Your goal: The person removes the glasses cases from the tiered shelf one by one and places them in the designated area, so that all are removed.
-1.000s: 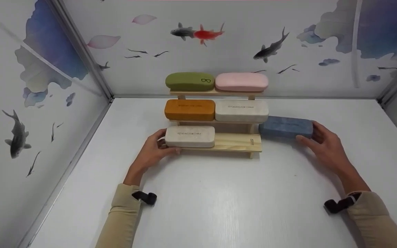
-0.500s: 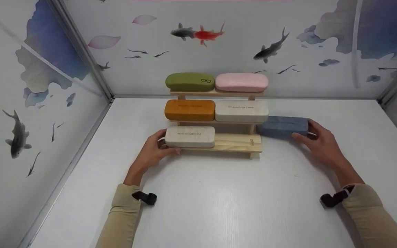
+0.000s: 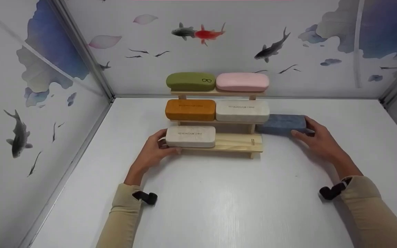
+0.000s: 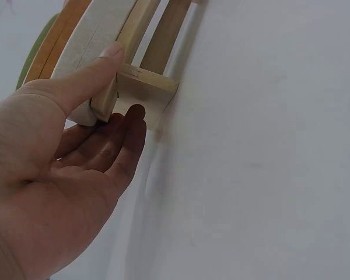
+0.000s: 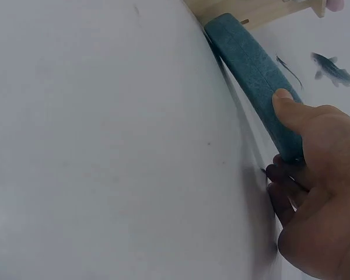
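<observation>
A blue glasses case (image 3: 282, 124) lies to the right of the wooden tiered stand (image 3: 236, 143), partly behind the white case on the middle tier. My right hand (image 3: 322, 141) grips its right end. In the right wrist view, the thumb (image 5: 287, 105) presses the case's side and the other fingers are below its near end. My left hand (image 3: 152, 153) holds the stand's lower left end, beside a cream glasses case (image 3: 190, 136). In the left wrist view, its thumb (image 4: 99, 64) lies along the shelf's front edge, and its curled fingers (image 4: 125, 143) reach round the board's end.
Orange (image 3: 190, 110) and white (image 3: 242, 111) cases sit on the middle tier. Above them are green (image 3: 190, 82) and pink (image 3: 242, 82) cases on the top tier. A white wall (image 3: 233, 48) painted with fish stands behind the white table (image 3: 219, 199).
My right hand has moved left and slightly back, carrying the blue glasses case closer in behind the stand's right end. My left hand stays at the stand.
</observation>
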Action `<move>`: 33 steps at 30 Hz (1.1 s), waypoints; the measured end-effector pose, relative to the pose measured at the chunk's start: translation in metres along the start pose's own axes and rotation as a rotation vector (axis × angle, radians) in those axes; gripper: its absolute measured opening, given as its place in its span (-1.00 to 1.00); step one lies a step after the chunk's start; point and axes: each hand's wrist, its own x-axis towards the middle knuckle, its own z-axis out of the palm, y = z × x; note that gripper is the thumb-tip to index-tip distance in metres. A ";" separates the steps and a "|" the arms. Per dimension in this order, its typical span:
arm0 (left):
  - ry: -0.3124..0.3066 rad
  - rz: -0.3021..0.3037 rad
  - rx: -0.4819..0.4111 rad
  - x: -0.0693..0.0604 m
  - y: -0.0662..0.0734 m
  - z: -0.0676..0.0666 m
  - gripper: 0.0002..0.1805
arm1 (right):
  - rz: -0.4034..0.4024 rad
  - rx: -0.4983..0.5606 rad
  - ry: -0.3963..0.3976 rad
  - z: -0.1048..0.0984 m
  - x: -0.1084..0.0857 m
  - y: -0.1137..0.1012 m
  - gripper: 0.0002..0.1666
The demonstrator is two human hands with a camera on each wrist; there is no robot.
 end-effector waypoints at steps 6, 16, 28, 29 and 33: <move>-0.002 -0.003 -0.010 -0.001 0.001 0.001 -0.06 | 0.037 -0.036 -0.014 -0.001 0.005 -0.001 0.26; 0.002 -0.013 -0.011 -0.002 0.002 0.001 -0.06 | 0.039 -0.090 -0.025 0.003 0.011 -0.005 0.17; -0.007 -0.005 -0.014 -0.001 0.001 0.000 -0.06 | 0.028 -0.128 -0.036 0.004 0.013 -0.006 0.12; -0.007 -0.004 -0.013 -0.001 0.001 0.000 -0.06 | 0.025 -0.129 -0.032 0.005 0.013 -0.006 0.12; -0.008 -0.004 -0.006 -0.001 0.001 0.000 -0.04 | 0.042 -0.122 -0.013 0.006 0.012 -0.007 0.19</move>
